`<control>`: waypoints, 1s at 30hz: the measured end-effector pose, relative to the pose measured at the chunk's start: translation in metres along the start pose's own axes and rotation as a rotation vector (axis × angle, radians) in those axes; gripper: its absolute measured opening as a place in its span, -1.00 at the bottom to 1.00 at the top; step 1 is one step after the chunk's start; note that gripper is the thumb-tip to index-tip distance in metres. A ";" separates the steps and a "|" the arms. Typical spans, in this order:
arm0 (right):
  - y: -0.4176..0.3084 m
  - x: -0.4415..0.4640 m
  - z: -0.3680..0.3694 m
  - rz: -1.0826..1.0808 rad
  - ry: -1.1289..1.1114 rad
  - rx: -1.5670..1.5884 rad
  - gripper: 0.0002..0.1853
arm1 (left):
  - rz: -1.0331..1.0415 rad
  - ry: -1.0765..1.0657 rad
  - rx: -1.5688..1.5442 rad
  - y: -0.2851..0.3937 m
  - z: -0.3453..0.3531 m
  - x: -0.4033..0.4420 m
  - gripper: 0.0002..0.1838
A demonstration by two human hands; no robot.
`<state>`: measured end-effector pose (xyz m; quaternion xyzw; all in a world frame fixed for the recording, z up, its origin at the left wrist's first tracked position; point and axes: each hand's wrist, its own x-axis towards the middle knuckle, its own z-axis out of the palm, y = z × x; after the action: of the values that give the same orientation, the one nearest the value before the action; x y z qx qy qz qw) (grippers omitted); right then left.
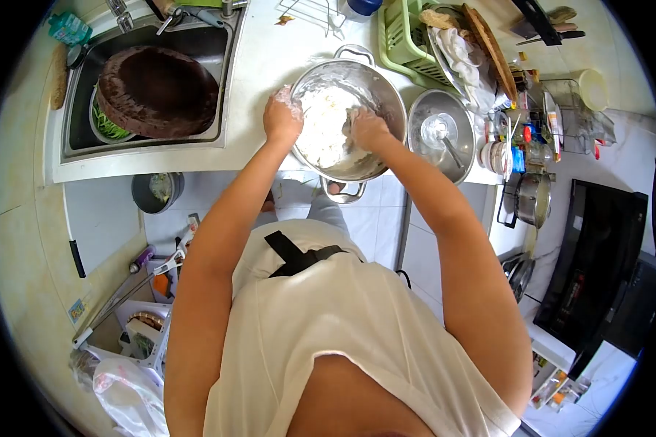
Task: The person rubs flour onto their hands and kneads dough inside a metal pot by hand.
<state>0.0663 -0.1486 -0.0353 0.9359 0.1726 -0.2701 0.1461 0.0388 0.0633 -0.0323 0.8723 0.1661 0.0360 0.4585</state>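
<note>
A two-handled steel pot [391, 98] stands at the counter's front edge with white, floury dough [326, 120] inside. My left hand [283, 116], its fingers dusted with flour, is closed around the pot's left rim. Inside the pot, my right hand [369, 131] reaches over the right side, its floury fingers curled into the dough; the fingertips are partly hidden. Right beside the pot sits a steel bowl [421, 138] holding a small clear cup [437, 128] and a spoon [453, 154].
To the left, a sink [226, 80] holds a thick round chopping board [135, 91] over a bowl of green vegetables [106, 120]. A green dish rack [401, 44] stands behind the pot at right. Bottles and jars [536, 149] line the right side. Below the counter is a grey bucket [144, 193].
</note>
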 end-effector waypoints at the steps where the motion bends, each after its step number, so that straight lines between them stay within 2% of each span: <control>1: -0.009 -0.003 0.005 -0.009 -0.028 0.014 -0.57 | 0.020 0.020 0.017 0.000 0.000 -0.001 -0.64; 2: -0.017 -0.008 0.009 -0.018 -0.058 0.027 -0.56 | 0.038 0.038 0.033 0.002 0.000 -0.002 -0.65; 6: -0.027 -0.020 0.018 -0.446 -0.279 -0.066 -0.63 | 0.111 0.106 0.000 -0.001 0.003 -0.003 -0.61; 9: -0.047 -0.044 -0.005 -0.071 -0.458 0.659 -0.71 | 0.106 0.130 0.013 0.001 0.003 -0.005 -0.63; 12: -0.041 -0.052 -0.022 -0.080 -0.595 0.988 -0.66 | 0.113 0.182 0.024 -0.001 0.006 -0.004 -0.71; 13: -0.041 -0.046 -0.011 -0.046 -0.597 1.098 -0.75 | 0.108 0.182 0.031 -0.001 0.006 -0.004 -0.71; 16: -0.047 -0.049 -0.011 0.128 -0.707 1.396 -0.83 | 0.108 0.177 0.050 -0.002 0.007 -0.004 -0.72; 17: -0.044 -0.050 -0.018 0.152 -0.750 1.364 -0.86 | 0.114 0.176 0.048 -0.002 0.006 -0.004 -0.72; 20: -0.025 -0.050 -0.018 0.170 -0.552 1.505 -0.79 | 0.132 0.194 0.044 0.000 0.004 -0.011 -0.71; 21: -0.020 -0.054 -0.035 0.179 -0.610 1.440 -0.74 | 0.138 0.203 0.037 -0.001 0.004 -0.012 -0.71; 25: -0.019 -0.049 -0.039 0.223 -0.263 1.662 -0.64 | 0.145 0.222 0.039 -0.001 0.005 -0.015 -0.70; 28: -0.018 -0.034 -0.040 0.111 -0.328 1.573 -0.55 | 0.150 0.196 0.049 -0.003 0.003 -0.014 -0.69; 30: -0.010 -0.030 -0.032 -0.037 -0.084 1.215 -0.54 | 0.138 0.175 0.037 -0.003 0.002 -0.014 -0.68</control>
<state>0.0532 -0.1348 0.0058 0.8373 -0.0020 -0.3593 -0.4120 0.0251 0.0591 -0.0343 0.8835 0.1455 0.1404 0.4225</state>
